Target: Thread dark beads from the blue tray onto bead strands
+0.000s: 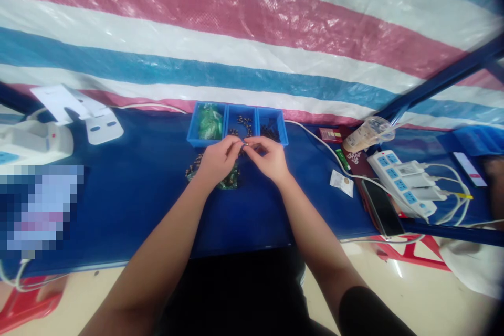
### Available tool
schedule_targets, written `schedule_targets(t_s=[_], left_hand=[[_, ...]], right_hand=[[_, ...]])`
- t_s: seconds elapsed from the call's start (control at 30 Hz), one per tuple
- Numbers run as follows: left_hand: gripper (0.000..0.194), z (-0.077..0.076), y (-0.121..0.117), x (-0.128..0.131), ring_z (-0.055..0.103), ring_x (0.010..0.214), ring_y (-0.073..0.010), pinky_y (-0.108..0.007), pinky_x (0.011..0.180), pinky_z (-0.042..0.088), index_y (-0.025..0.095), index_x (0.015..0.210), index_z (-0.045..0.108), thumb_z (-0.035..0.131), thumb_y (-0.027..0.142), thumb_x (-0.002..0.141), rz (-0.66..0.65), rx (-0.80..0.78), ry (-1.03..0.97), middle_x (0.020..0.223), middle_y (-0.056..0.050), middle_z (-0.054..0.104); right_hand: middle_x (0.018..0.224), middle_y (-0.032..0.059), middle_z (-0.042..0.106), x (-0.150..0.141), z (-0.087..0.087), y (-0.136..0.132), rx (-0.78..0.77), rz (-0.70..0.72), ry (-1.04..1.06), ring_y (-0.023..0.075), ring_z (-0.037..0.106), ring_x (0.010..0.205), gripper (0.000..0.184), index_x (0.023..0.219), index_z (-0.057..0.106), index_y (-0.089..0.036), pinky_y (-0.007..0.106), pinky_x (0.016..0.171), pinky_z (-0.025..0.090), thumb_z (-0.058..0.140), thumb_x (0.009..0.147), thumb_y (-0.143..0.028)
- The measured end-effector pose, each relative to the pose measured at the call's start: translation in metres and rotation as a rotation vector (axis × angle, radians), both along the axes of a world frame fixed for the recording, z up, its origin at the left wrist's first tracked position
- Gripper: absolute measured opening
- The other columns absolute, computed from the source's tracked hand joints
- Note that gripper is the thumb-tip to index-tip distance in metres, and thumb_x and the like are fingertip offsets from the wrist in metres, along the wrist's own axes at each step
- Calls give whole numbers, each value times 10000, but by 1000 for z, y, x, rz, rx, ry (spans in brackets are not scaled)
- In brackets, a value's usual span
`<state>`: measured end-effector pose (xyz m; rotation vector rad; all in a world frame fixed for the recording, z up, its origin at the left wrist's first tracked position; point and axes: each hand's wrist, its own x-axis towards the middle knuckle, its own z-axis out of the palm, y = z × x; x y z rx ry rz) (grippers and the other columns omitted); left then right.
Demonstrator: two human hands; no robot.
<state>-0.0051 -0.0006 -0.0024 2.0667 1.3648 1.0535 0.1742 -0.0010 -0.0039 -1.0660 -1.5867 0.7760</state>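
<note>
My left hand (220,158) and my right hand (269,156) meet fingertip to fingertip just in front of the blue bins. Both are closed in a pinch around something tiny and dark, too small to make out. Under and beside the left hand lies a heap of small brass-and-dark parts (192,167) with a green plastic bag (229,181). Behind the hands, the left blue bin (192,134) holds green bagging. Small brass-coloured parts (244,119) lie in the middle bin, and dark small pieces (270,130) in the right one.
To the right are a drink cup (360,136), a white packet (342,184), a dark phone (381,207) and a power strip (399,181) with cables. A white stand (100,123) and a pixelated phone (47,210) are at left. Striped sheeting (236,26) hangs behind the blue table (149,210).
</note>
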Motion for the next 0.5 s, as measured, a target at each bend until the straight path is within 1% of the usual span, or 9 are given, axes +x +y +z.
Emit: schedule_targets(t_s=[0.23,0.4,0.5], left_hand=[[244,2,0,0,618,644,-117,-243,642,446,199,969,662,506,381,1016,-12,6,-5,749,9,685],[240,2,-1,2,629,643,-115,-234,632,466,191,945,650,497,359,1020,-26,2,-93,750,-2,691],[246,0,-1,1,632,629,-114,-235,622,475,193,939,651,502,372,1018,-27,-21,-108,758,-5,699]], right_hand=[[927,58,775,0,2,0,6,-12,-1,162,721,792,207,1022,762,-215,302,680,593,720,886,-366],[911,47,777,-1,1,0,-27,1,18,160,722,787,238,1049,759,-223,300,676,593,724,876,-383],[917,47,780,-1,1,0,-33,22,40,161,726,790,228,1033,761,-221,295,669,588,728,874,-380]])
